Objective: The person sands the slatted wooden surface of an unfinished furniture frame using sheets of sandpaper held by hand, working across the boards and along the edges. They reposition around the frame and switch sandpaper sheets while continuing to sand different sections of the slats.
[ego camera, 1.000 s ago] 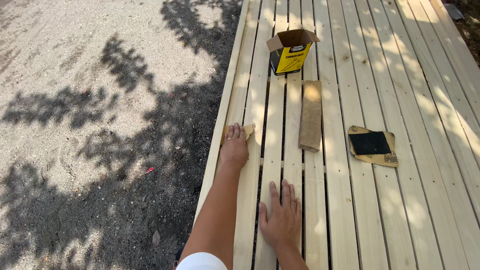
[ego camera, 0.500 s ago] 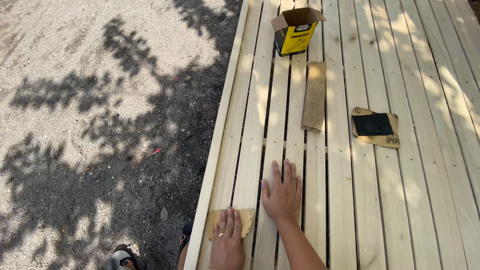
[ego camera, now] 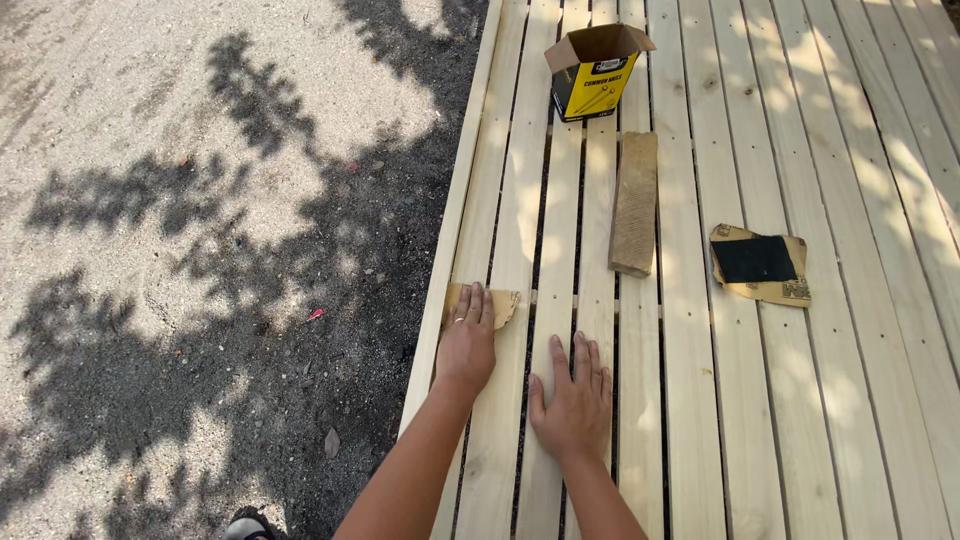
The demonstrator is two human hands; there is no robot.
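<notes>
My left hand presses flat on a tan piece of sandpaper lying on the pale slatted wood surface, close to its left edge. Only the top corner of the sandpaper shows past my fingers. My right hand rests palm down with fingers spread on the slats just to the right of the left hand, holding nothing.
A short wooden block lies lengthwise further up. Beyond it stands an open yellow and black cardboard box. Another sandpaper sheet with a black patch lies to the right. Gravel ground with tree shadows lies left of the edge.
My left hand has slid the sandpaper forward along the slat again after pulling back toward me half a second ago. My right hand has stayed planted in place.
</notes>
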